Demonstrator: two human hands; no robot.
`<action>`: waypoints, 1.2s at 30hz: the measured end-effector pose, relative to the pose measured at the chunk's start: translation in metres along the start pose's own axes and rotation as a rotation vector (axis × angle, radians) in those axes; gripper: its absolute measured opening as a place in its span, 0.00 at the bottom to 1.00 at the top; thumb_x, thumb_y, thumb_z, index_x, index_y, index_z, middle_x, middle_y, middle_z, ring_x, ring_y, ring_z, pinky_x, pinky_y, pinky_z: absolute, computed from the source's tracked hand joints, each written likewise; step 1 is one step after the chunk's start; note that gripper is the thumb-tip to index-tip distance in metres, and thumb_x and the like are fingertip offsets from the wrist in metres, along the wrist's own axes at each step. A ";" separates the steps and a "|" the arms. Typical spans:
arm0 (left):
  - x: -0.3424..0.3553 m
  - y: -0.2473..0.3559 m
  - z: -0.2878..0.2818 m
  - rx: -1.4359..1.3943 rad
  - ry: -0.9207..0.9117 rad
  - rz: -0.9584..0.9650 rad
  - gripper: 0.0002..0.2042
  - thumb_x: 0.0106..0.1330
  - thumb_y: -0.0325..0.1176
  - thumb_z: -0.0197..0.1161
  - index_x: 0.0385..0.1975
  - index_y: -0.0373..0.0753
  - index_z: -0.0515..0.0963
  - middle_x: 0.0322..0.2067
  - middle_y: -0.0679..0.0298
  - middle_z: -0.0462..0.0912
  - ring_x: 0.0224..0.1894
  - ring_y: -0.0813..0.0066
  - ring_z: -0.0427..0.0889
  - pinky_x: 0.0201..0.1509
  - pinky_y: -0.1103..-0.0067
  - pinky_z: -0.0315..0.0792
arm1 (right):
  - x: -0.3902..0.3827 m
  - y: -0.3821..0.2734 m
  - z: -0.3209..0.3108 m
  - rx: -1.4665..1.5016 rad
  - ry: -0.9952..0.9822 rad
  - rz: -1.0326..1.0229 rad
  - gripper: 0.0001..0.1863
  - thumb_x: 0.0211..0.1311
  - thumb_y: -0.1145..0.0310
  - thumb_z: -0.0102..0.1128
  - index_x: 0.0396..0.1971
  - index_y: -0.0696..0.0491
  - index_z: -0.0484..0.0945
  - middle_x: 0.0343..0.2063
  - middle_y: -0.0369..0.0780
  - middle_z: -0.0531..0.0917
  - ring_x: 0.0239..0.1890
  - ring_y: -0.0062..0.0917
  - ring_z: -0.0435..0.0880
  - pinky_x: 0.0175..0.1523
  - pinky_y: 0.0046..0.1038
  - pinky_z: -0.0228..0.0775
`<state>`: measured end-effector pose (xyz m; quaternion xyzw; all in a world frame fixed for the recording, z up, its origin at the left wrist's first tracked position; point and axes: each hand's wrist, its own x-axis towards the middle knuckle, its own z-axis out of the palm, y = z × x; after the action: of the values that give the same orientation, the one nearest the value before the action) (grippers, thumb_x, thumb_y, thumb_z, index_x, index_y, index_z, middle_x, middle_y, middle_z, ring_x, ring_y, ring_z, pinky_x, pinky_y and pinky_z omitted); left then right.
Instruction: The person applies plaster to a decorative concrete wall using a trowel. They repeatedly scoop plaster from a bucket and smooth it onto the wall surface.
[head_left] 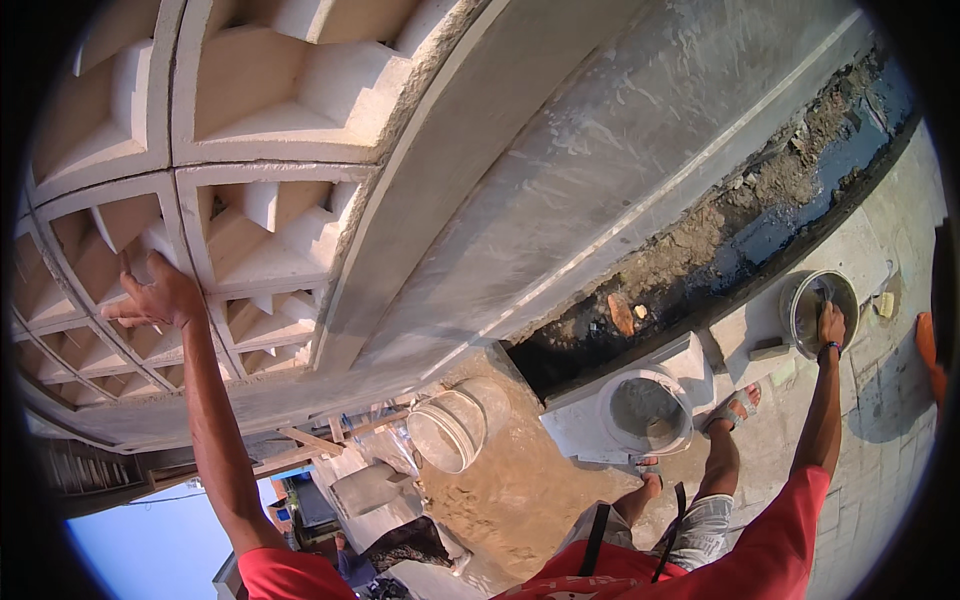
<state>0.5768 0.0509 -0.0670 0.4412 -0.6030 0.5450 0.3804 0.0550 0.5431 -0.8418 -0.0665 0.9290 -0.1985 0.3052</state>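
Observation:
On the left, my left hand (158,296) has its fingers spread against a pale wall of hollow decorative blocks (270,160), holding nothing. My right arm reaches down to a round bucket (792,318) with a dark inside. Over its mouth, the fingers of my right hand (831,326) are closed; what they grip, if anything, is too small and dark to make out. A white bucket (608,428) holding grey, wet-looking stuff stands nearer, by my feet.
A muddy ditch (760,200) with dark water runs along the grey plastered wall base (560,190). Another pale bucket (440,440) rests on sandy ground (510,500). Planks and rubble lie beyond. Paving (880,400) is to the right, with an orange-brown shape (930,350) at the edge.

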 end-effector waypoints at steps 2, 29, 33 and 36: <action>0.000 -0.023 -0.008 0.032 -0.031 0.022 0.23 0.55 0.47 0.60 0.53 0.53 0.77 0.67 0.33 0.35 0.69 0.37 0.39 0.66 0.51 0.47 | -0.049 -0.033 -0.009 0.743 -0.191 0.289 0.25 0.59 0.49 0.45 0.45 0.54 0.78 0.34 0.43 0.80 0.35 0.30 0.80 0.41 0.31 0.70; -0.005 0.005 -0.008 -0.043 -0.038 -0.020 0.26 0.54 0.52 0.59 0.55 0.57 0.74 0.66 0.28 0.34 0.65 0.19 0.30 0.63 0.42 0.45 | -0.371 -0.464 -0.025 1.502 -1.300 -0.206 0.31 0.64 0.43 0.42 0.53 0.56 0.68 0.31 0.54 0.80 0.19 0.29 0.76 0.15 0.18 0.61; -0.005 0.000 -0.004 -0.039 -0.018 0.000 0.26 0.54 0.52 0.59 0.56 0.57 0.73 0.66 0.28 0.34 0.65 0.20 0.30 0.64 0.43 0.45 | -0.371 -0.481 -0.034 1.514 -1.205 -0.146 0.26 0.66 0.46 0.36 0.45 0.55 0.71 0.28 0.46 0.80 0.19 0.30 0.75 0.15 0.20 0.55; -0.006 0.008 -0.011 -0.112 -0.047 -0.037 0.27 0.54 0.52 0.59 0.56 0.57 0.73 0.66 0.29 0.33 0.66 0.21 0.30 0.63 0.43 0.47 | -0.369 -0.486 -0.031 1.537 -1.159 -0.108 0.26 0.66 0.46 0.36 0.45 0.54 0.71 0.28 0.46 0.80 0.19 0.31 0.76 0.15 0.20 0.55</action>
<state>0.5707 0.0624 -0.0744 0.4429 -0.6330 0.4928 0.4004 0.3350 0.1998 -0.4204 0.0212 0.2462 -0.7027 0.6672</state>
